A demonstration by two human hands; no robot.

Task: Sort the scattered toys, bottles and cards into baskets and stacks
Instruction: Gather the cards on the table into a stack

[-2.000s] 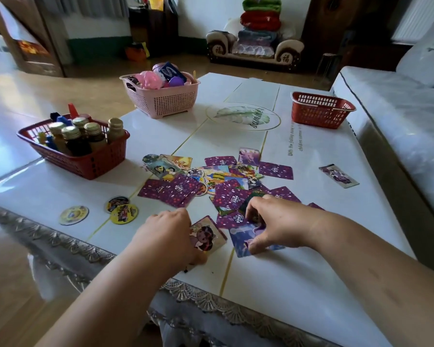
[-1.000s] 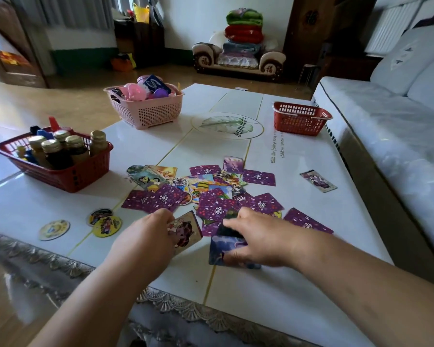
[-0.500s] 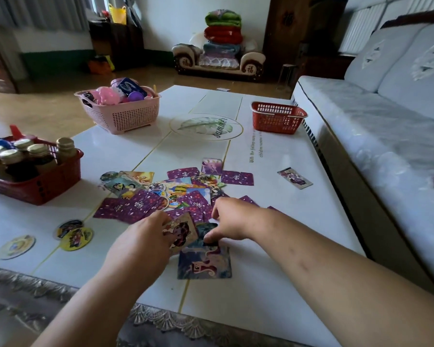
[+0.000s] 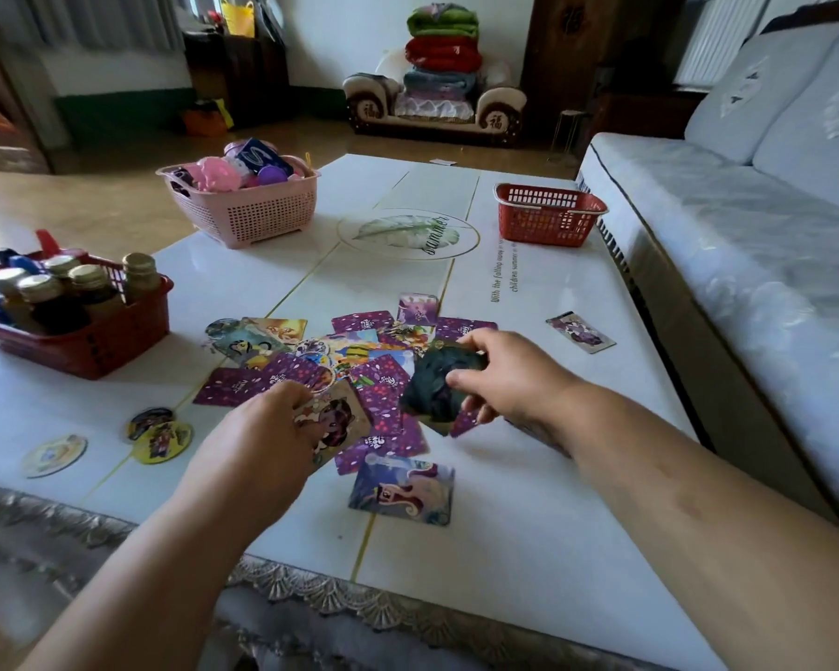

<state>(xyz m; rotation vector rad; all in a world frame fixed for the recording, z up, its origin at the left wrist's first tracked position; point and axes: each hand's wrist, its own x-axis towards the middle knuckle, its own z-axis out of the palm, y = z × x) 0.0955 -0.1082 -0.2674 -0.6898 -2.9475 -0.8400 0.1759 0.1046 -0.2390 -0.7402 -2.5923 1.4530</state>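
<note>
While your left grip (image 4: 257,438) curls round the card stack (image 4: 333,418), your right grip (image 4: 509,375) pinches a dark card (image 4: 432,385) just right of it, over the scattered cards (image 4: 386,375) on the bench (image 4: 504,549).

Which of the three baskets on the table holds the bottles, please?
The red basket on the left: capped bottles stand in it, while the pink basket holds toys and the smaller red basket shows none.
</note>
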